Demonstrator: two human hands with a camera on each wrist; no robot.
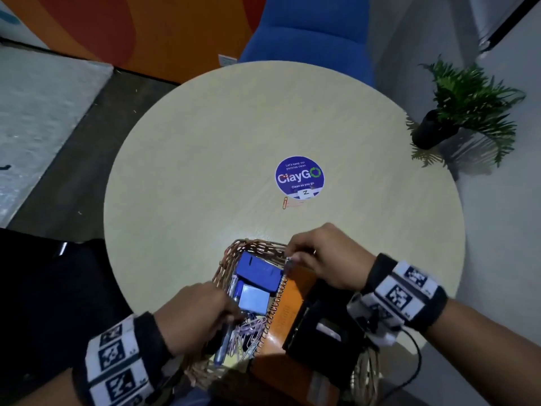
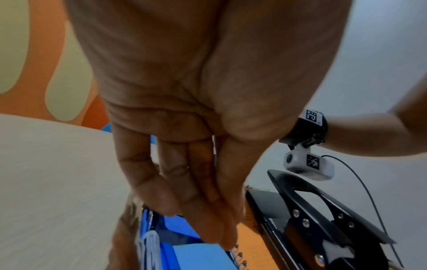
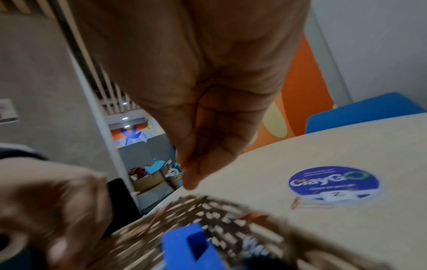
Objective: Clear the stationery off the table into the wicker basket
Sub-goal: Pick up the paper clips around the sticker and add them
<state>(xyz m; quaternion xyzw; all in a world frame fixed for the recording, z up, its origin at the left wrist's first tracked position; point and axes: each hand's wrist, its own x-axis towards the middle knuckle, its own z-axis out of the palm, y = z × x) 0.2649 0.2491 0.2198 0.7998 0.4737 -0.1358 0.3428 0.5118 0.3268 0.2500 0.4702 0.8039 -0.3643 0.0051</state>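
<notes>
The wicker basket stands at the table's near edge. It holds an orange spiral notebook, a black hole punch, a blue block, a pale blue pad, a pen and several paper clips. My right hand hovers over the basket's far rim, its fingertips pinching a small pale item too small to name. My left hand reaches into the basket with straight, bunched fingers above the pad; nothing shows in it. One orange paper clip lies on the table.
A round blue sticker is stuck near the middle of the round table, with a small white tile marked Z on its near edge. A blue chair stands behind the table and a potted plant to its right.
</notes>
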